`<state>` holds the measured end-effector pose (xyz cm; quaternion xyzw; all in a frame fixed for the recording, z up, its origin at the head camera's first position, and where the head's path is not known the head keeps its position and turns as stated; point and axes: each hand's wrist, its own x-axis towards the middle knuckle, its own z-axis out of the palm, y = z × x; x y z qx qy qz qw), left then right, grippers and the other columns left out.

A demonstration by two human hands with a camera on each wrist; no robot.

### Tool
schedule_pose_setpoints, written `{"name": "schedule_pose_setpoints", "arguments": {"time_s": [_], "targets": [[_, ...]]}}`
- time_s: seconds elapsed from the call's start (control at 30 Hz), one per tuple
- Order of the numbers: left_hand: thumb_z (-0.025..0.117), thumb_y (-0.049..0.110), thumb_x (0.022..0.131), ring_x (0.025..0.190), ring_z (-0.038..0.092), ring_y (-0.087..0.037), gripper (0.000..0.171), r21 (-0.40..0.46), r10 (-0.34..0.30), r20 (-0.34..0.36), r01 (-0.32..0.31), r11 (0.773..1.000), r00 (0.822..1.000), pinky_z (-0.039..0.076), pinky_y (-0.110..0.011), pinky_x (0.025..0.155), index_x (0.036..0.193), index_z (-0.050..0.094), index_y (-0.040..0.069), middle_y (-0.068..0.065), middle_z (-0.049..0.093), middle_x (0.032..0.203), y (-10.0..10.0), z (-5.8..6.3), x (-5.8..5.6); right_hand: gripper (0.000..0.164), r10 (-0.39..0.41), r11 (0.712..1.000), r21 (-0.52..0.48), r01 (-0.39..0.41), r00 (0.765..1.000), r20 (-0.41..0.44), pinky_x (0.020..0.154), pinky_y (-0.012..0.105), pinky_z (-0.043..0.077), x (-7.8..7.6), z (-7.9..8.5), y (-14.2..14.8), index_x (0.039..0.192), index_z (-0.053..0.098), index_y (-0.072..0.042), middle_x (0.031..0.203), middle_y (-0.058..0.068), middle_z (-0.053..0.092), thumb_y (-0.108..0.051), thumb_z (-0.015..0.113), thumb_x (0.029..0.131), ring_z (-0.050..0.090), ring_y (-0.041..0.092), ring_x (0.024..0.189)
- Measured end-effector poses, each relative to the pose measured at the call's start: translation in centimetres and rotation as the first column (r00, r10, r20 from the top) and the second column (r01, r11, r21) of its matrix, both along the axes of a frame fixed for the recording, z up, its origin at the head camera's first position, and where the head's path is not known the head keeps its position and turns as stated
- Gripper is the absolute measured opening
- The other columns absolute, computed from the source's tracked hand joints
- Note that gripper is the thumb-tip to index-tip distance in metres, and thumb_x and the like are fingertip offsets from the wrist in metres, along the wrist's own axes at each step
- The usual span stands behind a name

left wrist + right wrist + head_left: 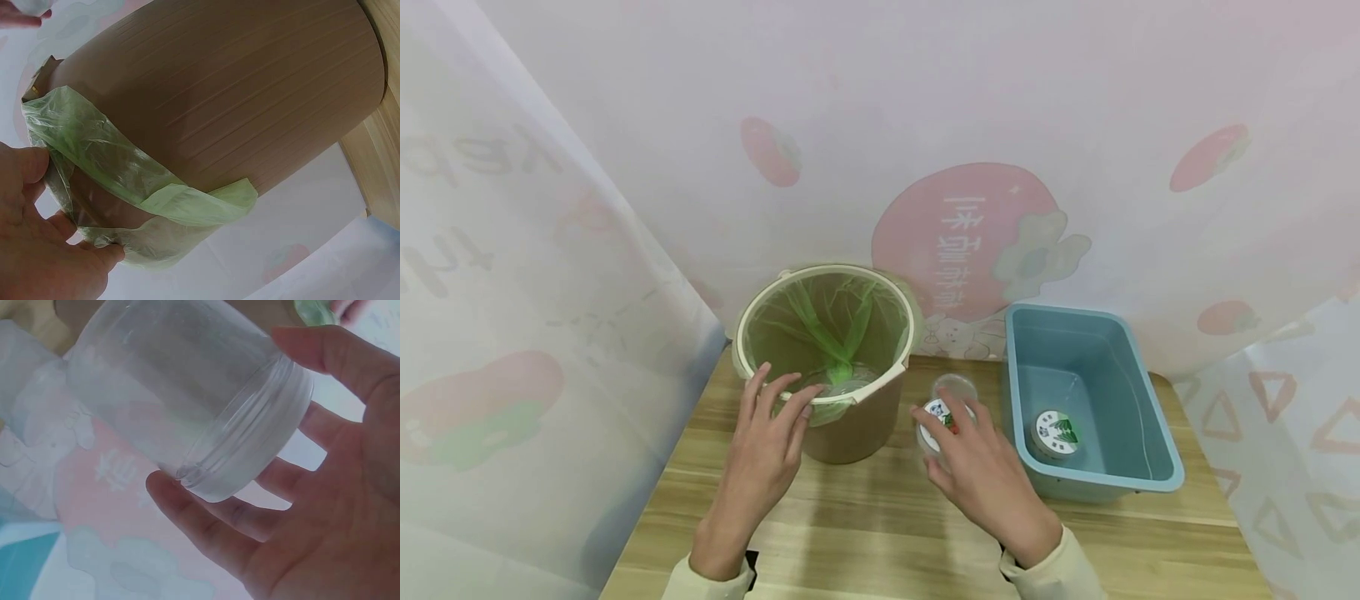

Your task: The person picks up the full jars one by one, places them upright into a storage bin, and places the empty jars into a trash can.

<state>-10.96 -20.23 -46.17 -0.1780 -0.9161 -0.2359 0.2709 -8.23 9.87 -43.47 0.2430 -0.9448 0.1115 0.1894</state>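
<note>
A brown trash bin with a pale rim stands on the table, lined with a thin green bin liner folded over its edge. My left hand holds the near rim; its thumb is outside, over the liner, and the other fingertips reach across the rim. To the right of the bin, my right hand grips a clear plastic jar around its lid. The lid top carries a white label with a red picture. Just behind it stands another clear jar, partly hidden by my fingers.
A blue rectangular tub stands at the right of the wooden table. Inside it, near the left wall, sits a jar with a white and green lid. Printed white cloth hangs behind and at both sides.
</note>
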Motion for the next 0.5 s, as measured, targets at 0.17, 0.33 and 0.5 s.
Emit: {"name": "schedule_pose_setpoints", "arguments": {"time_s": [0.17, 0.33, 0.5], "targets": [[0.067, 0.008, 0.107, 0.162, 0.03, -0.046, 0.027, 0.002, 0.003, 0.005, -0.003, 1.0, 1.0, 0.041, -0.067, 0.124, 0.132, 0.075, 0.015, -0.02, 0.062, 0.146, 0.0, 0.0, 0.0, 0.055, 0.015, 1.0, -0.005, -0.015, 1.0, -0.025, 0.065, 0.047, 0.066, 0.0, 1.2, 0.1, 0.14, 0.071, -0.022, 0.149, 0.017, 0.063, -0.025, 0.091, 0.088, 0.066, 0.047, 0.125], [0.066, 0.008, 0.107, 0.162, 0.031, -0.047, 0.028, 0.004, 0.002, 0.005, -0.002, 1.0, 1.0, 0.041, -0.067, 0.124, 0.132, 0.075, 0.016, -0.02, 0.062, 0.146, 0.0, 0.0, 0.0, 0.057, 0.018, 1.0, -0.018, -0.019, 0.999, -0.038, 0.065, 0.047, 0.066, 0.1, 2.6, 0.2, 0.142, 0.07, -0.023, 0.15, 0.017, 0.062, -0.024, 0.091, 0.089, 0.065, 0.047, 0.128], [0.066, 0.007, 0.107, 0.161, 0.031, -0.048, 0.028, 0.007, 0.001, -0.001, -0.001, 1.0, 1.0, 0.037, -0.067, 0.127, 0.132, 0.075, 0.016, -0.021, 0.062, 0.146, 0.0, -0.1, 0.0, 0.058, 0.018, 1.0, -0.021, -0.019, 0.998, -0.053, 0.069, 0.049, 0.067, 0.1, 3.9, 0.2, 0.144, 0.069, -0.024, 0.153, 0.019, 0.061, -0.025, 0.09, 0.09, 0.065, 0.047, 0.125]]}}
